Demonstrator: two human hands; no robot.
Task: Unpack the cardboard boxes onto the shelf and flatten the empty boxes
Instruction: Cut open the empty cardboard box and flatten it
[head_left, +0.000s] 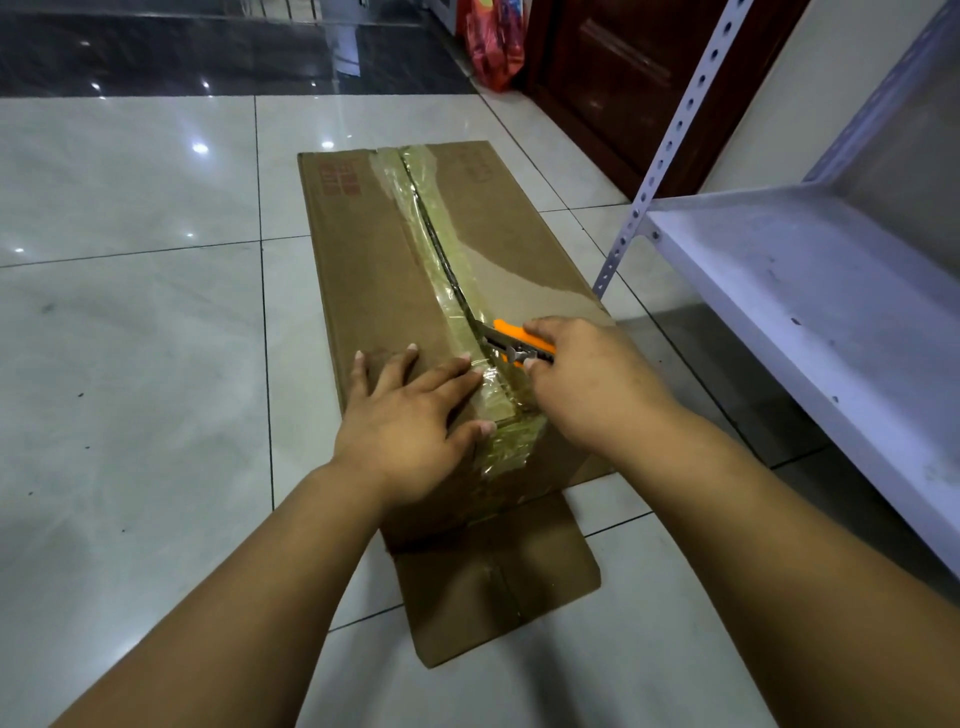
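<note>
Pressing flat on box (384, 291) top w/ spread left hand (410, 421); right hand (587, 384) gripping orange cutter (511, 340) at taped seam.

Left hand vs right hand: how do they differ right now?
The left hand lies flat with straight fingers pressing the cardboard box; the right hand is curled round an orange box cutter. The left rests left of the taped seam, the right on its right side. Both are at the box's near end.
</note>
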